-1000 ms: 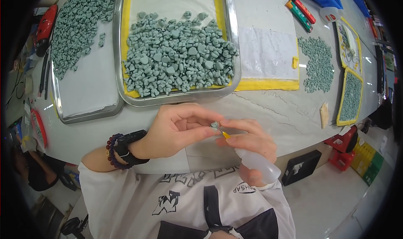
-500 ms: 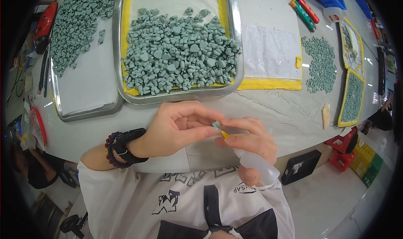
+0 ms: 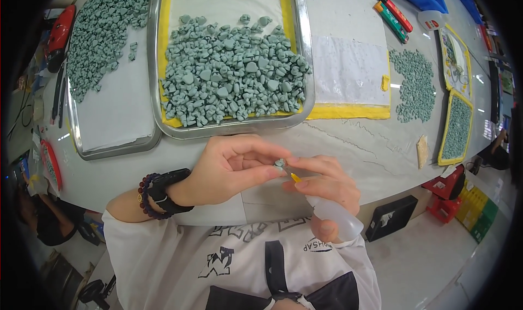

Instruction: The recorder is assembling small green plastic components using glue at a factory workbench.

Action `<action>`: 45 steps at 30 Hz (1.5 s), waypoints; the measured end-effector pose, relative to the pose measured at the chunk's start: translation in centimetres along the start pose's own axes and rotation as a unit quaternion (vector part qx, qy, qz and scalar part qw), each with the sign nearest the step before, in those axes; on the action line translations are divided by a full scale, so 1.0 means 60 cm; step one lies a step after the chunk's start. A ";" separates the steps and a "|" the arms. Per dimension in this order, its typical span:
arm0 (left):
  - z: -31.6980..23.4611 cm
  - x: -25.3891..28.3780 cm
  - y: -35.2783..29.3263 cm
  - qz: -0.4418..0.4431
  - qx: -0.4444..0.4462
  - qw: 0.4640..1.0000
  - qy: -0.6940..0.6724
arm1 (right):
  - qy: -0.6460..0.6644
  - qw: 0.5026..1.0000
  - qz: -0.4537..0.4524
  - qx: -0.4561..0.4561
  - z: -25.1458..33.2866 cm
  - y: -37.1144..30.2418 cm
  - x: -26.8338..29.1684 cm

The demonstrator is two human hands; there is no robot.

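Right hand [image 3: 331,187]: wrapped around a squeeze bottle [image 3: 344,217], near side of the metal tray [image 3: 239,129]; the bottle looks soft, best gripped mid-body.
Left hand [image 3: 222,171]: pinching the green piece [image 3: 280,163] between thumb and fingers.
Green piece: just nearer than the tray; probably light, stiff, perhaps slippery (tiny, so edges suit fingertips).
Loose pieces [image 3: 231,76]: heaped in the tray.

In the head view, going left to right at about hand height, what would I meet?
Red-rimmed container, black wristband, left hand, small green piece pinched in its fingertips, right hand, beige block, yellow-edged tray.
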State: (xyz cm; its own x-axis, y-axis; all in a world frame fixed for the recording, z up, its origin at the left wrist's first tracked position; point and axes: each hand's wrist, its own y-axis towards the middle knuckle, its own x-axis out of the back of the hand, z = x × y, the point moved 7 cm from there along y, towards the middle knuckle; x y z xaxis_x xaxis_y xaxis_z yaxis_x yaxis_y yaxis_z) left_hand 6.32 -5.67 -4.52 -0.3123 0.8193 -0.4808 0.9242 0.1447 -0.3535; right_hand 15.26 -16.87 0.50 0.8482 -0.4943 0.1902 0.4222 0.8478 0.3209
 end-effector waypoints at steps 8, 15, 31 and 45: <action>0.002 0.001 -0.002 0.009 0.000 1.000 -0.009 | -0.017 1.000 -0.002 0.001 0.002 0.000 -0.003; 0.002 0.002 -0.002 0.004 0.005 1.000 0.005 | -0.007 1.000 0.005 -0.006 -0.002 0.000 -0.003; 0.000 0.010 -0.005 -0.018 0.000 1.000 0.014 | -0.333 0.942 0.043 0.024 -0.031 0.007 0.085; 0.001 0.013 -0.003 -0.003 0.052 0.999 -0.003 | -0.574 0.814 -0.080 -0.049 -0.059 0.086 0.283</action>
State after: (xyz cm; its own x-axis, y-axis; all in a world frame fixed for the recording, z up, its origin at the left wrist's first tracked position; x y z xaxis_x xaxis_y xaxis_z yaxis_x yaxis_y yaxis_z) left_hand 5.92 -5.10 -4.87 -0.3201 0.8153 -0.4826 0.8940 0.0912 -0.4388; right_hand 32.97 -20.21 2.12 -0.0536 -0.4054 0.9126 0.5691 0.7385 0.3615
